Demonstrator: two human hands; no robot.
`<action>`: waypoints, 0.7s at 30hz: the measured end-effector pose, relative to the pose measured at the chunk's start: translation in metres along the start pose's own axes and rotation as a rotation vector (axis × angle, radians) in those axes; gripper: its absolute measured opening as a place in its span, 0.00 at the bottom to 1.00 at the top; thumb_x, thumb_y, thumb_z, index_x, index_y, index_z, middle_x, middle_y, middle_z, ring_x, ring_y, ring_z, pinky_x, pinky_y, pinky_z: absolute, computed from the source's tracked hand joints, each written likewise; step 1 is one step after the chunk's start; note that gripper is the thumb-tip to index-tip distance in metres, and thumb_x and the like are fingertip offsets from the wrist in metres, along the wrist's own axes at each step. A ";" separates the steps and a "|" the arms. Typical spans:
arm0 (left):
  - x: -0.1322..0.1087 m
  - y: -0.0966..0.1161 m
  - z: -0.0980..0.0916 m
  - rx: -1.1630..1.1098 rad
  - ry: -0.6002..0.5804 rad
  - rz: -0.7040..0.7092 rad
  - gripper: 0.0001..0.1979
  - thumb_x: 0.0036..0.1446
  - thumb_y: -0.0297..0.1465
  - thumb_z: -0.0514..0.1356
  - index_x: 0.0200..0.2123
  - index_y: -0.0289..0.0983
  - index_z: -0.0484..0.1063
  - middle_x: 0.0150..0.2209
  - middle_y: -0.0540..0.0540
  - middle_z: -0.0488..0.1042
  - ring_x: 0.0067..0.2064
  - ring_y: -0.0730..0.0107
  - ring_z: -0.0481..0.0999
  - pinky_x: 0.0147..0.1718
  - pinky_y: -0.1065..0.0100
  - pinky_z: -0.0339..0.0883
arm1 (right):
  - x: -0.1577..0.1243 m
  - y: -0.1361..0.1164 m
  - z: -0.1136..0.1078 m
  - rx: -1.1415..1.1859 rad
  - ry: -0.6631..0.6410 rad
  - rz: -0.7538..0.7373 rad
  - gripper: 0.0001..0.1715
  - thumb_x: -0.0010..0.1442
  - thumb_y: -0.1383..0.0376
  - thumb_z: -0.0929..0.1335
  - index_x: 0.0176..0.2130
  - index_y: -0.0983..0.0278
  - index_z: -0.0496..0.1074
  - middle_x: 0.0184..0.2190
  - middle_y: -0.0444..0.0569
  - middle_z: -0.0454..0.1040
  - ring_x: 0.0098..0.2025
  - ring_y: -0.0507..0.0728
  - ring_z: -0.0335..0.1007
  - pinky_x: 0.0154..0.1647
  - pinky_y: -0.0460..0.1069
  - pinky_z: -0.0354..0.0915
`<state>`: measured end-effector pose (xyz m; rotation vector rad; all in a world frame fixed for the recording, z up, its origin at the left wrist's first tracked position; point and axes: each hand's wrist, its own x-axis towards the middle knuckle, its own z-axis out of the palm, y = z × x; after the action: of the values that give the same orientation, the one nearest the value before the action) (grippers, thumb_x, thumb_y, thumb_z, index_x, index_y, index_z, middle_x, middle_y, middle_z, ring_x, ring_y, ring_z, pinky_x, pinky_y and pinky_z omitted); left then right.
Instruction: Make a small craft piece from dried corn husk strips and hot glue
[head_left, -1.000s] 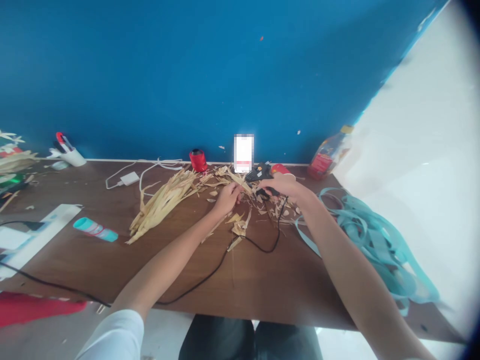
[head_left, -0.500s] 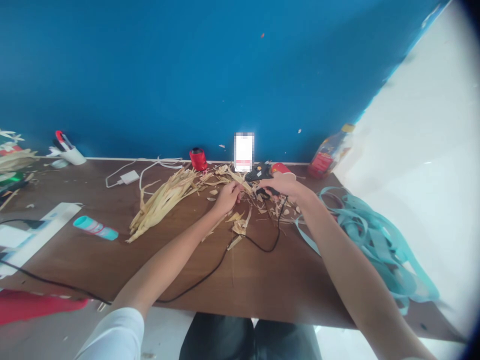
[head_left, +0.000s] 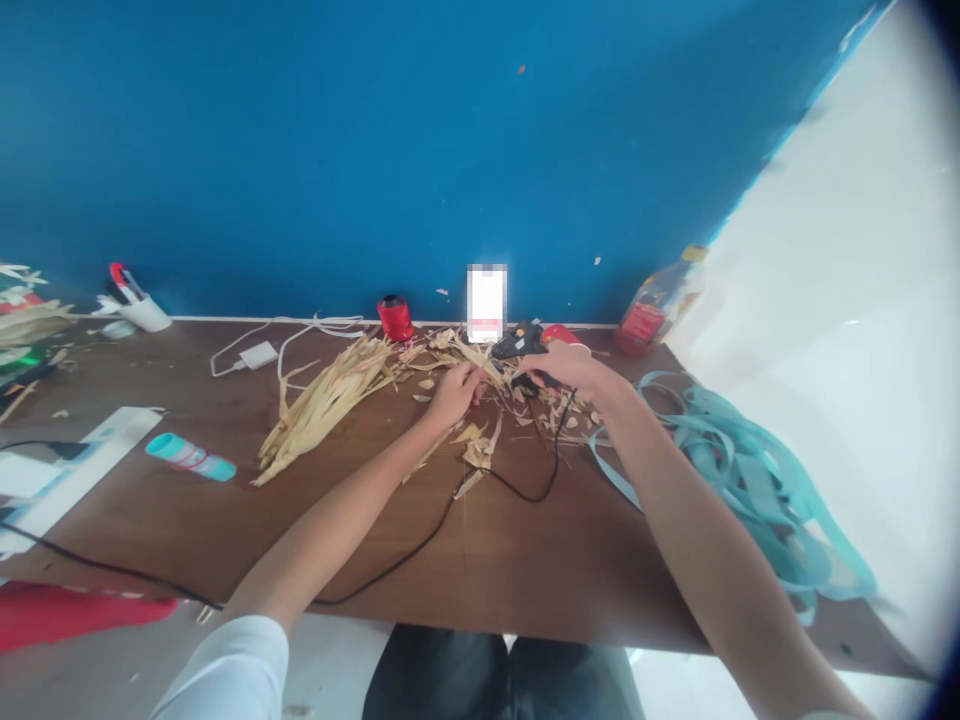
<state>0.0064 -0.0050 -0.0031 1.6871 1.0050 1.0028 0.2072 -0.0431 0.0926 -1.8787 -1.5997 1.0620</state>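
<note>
In the head view my right hand (head_left: 570,370) is wrapped round the grip of a black hot glue gun (head_left: 519,341), whose nozzle points left. From its handle a black cord (head_left: 551,490) loops over the brown table. My left hand (head_left: 456,394) is closed just left of the gun, its fingertips pinching a pale piece of dried corn husk (head_left: 491,371); most of that piece is hidden by fingers and scraps. Loose husk scraps (head_left: 480,450) lie below and around both hands. A bundle of dried husks (head_left: 322,410) lies to the left.
Behind my hands a lit phone (head_left: 487,303) leans on the blue wall. Near it stand a red container (head_left: 395,318) and a red cup (head_left: 561,335). Teal ribbon (head_left: 739,470) and a bottle (head_left: 652,310) are right. A teal roll (head_left: 191,457) and white power strip (head_left: 90,475) lie left.
</note>
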 end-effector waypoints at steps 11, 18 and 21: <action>-0.001 0.002 0.000 0.013 -0.006 0.009 0.12 0.61 0.37 0.51 0.32 0.35 0.66 0.21 0.53 0.67 0.20 0.77 0.66 0.23 0.74 0.60 | -0.008 -0.007 -0.002 0.006 -0.022 0.010 0.15 0.48 0.55 0.69 0.23 0.63 0.63 0.19 0.46 0.67 0.20 0.51 0.62 0.23 0.48 0.60; 0.000 0.001 0.000 0.009 -0.010 0.014 0.12 0.62 0.37 0.51 0.32 0.35 0.66 0.21 0.53 0.67 0.20 0.77 0.67 0.22 0.74 0.60 | -0.013 -0.010 -0.002 0.009 -0.005 0.012 0.14 0.48 0.58 0.68 0.22 0.63 0.62 0.20 0.46 0.67 0.20 0.51 0.62 0.24 0.48 0.60; 0.000 0.000 0.000 0.012 -0.011 0.015 0.13 0.62 0.37 0.51 0.32 0.35 0.66 0.21 0.53 0.67 0.20 0.77 0.67 0.22 0.74 0.60 | -0.009 -0.006 0.000 0.001 0.015 -0.001 0.14 0.48 0.57 0.68 0.22 0.63 0.62 0.20 0.45 0.67 0.20 0.51 0.62 0.24 0.49 0.60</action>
<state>0.0064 -0.0049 -0.0027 1.7100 0.9944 0.9977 0.2035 -0.0502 0.0995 -1.8807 -1.5918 1.0455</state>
